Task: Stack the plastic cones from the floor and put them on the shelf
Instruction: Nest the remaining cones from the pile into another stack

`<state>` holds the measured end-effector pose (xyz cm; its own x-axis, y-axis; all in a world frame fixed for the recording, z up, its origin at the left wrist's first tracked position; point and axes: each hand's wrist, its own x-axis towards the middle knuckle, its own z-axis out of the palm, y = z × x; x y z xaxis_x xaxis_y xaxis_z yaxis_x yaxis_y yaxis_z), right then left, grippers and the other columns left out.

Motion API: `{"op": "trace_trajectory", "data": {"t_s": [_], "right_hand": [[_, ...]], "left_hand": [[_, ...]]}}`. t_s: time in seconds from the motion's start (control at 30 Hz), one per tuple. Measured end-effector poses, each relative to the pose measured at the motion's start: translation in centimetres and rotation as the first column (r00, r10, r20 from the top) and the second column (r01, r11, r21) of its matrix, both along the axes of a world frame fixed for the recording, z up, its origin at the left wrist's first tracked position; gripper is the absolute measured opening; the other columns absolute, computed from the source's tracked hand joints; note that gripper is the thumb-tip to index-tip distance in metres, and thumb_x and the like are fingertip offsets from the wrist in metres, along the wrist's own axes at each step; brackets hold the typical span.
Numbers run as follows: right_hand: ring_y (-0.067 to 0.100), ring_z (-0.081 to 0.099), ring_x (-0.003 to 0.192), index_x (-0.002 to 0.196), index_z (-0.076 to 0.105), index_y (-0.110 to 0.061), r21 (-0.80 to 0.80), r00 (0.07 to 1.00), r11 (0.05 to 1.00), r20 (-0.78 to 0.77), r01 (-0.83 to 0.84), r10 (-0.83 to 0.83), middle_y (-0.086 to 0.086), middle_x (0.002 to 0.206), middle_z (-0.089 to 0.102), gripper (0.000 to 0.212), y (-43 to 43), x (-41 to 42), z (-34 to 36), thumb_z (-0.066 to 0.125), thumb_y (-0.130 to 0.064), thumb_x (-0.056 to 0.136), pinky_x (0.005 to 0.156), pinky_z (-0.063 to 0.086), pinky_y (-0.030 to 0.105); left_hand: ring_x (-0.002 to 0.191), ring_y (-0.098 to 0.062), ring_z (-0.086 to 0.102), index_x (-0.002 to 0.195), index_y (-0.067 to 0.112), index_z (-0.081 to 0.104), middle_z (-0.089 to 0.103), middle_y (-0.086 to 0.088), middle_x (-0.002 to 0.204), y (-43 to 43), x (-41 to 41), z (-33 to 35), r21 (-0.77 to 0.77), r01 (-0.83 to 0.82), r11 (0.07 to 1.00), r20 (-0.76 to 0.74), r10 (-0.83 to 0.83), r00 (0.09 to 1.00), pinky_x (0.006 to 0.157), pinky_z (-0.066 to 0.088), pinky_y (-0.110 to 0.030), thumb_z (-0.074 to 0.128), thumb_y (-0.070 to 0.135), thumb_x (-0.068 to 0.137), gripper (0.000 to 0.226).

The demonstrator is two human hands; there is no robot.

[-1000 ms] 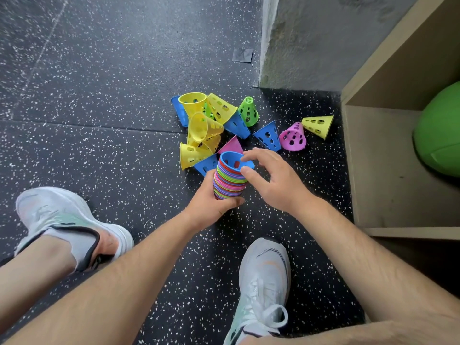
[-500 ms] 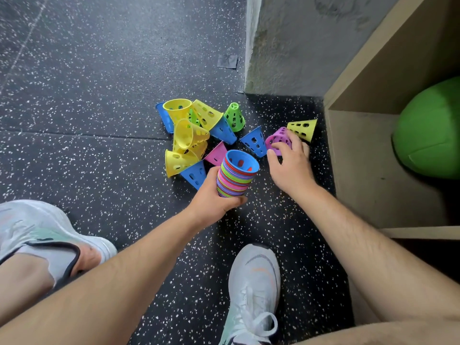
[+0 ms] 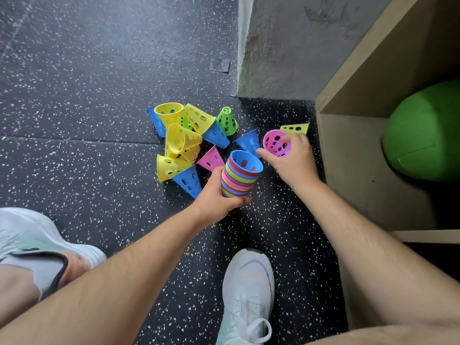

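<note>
We were in the gathering step; nothing had gone to the shelf (image 3: 353,170) yet. Our left hand (image 3: 216,195) gripped the stack of cones (image 3: 240,175) just right of the frame's centre, fingers wrapped round its lower half, with its blue open mouth tilted up toward us. The hand hid the stack's tip, so we could not tell whether it touched the floor (image 3: 87,95).

Our right hand (image 3: 293,160), right of centre, pinched 1 pink cone (image 3: 275,144) at its rim, thumb stretched toward the stack. The pink cone's mouth also faced us, and it sat just beside the stack's mouth. Whether it was off the floor we could not tell.

A loose heap (image 3: 181,139) of yellow, blue, green and pink cones lay left of and above the stack. 1 blue cone (image 3: 247,143) lay between the heap and our right hand, and 1 yellow cone (image 3: 295,128) lay above that hand, near the shelf's corner.

By our judgement, the next move called for bringing the pink cone over the blue mouth, tip first and lined up with the stack's tilt, then pushing it in until it seated. Many cones remained, so the shelf at the right edge, with a green ball (image 3: 423,130) inside, looked some way off.
</note>
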<state>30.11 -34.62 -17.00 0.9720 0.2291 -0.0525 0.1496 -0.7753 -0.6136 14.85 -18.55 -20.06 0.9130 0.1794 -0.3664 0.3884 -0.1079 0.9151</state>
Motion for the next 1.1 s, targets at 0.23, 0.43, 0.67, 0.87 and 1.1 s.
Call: {"op": "trace_trajectory", "data": {"t_s": [0.23, 0.43, 0.67, 0.87, 1.1], "right_hand": [[0.013, 0.06, 0.098, 0.121, 0.054, -0.017, 0.314, 0.997, 0.949, 0.068, 0.018, -0.042, -0.003, 0.109, 0.063, 0.062, 0.9, -1.2, 2.9, 0.065, -0.063, 0.081, 0.086, 0.046, 0.026], [0.009, 0.057, 0.105, 0.116, 0.065, -0.019, 0.292, 0.978, 0.935, 0.111, -0.202, 0.177, -0.01, 0.109, 0.065, 0.054, 1.2, -2.2, 3.8, 0.052, -0.062, 0.087, 0.096, 0.046, 0.032], [0.008, 0.051, 0.12, 0.135, 0.059, -0.027, 0.205, 0.909, 0.913, -0.156, -0.353, 0.387, -0.013, 0.123, 0.058, 0.06, 1.0, -3.1, 2.8, 0.056, -0.062, 0.086, 0.105, 0.043, 0.033], [0.001, 0.051, 0.123, 0.14, 0.056, -0.025, 0.248, 0.89, 0.902, -0.208, -0.353, 0.406, -0.012, 0.137, 0.055, 0.066, 1.4, -3.2, 1.5, 0.052, -0.066, 0.088, 0.105, 0.041, 0.022], [0.022, 0.052, 0.129, 0.144, 0.05, -0.014, 0.052, 0.981, 0.99, -0.137, -0.135, 0.141, 0.0, 0.153, 0.039, 0.052, 0.9, 0.9, 0.2, 0.055, -0.041, 0.099, 0.114, 0.037, 0.042]], "left_hand": [[0.105, -0.009, 0.061, 0.133, 0.028, 0.037, 0.059, 0.002, 0.119, -0.2, -0.3, 0.4, 0.0, 0.016, 1.0, 0.003, -0.016, 1.0, 0.081, 0.049, -0.008, 0.088, 0.012, 0.08, 0.075], [0.108, -0.01, 0.063, 0.138, 0.026, 0.039, 0.06, 0.001, 0.12, -0.1, -0.2, 0.1, -0.005, 0.0, 1.0, -0.006, 0.0, 1.0, 0.081, 0.05, -0.01, 0.09, 0.017, 0.078, 0.079], [0.098, -0.008, 0.064, 0.135, 0.024, 0.04, 0.062, -0.004, 0.117, -0.3, 0.1, -0.1, -0.008, -0.002, 1.0, -0.001, 0.002, 1.0, 0.078, 0.053, -0.013, 0.089, 0.014, 0.078, 0.075], [0.096, -0.008, 0.063, 0.13, 0.023, 0.04, 0.062, -0.007, 0.117, -0.2, 0.7, -0.4, -0.029, -0.005, 1.0, -0.007, 0.004, 1.0, 0.078, 0.053, -0.016, 0.089, 0.012, 0.078, 0.072], [0.109, -0.014, 0.064, 0.132, 0.026, 0.039, 0.062, -0.005, 0.12, 0.0, 0.7, -0.9, -0.007, -0.003, 1.0, -0.014, 0.003, 1.0, 0.088, 0.054, -0.023, 0.09, 0.018, 0.077, 0.075]]}}
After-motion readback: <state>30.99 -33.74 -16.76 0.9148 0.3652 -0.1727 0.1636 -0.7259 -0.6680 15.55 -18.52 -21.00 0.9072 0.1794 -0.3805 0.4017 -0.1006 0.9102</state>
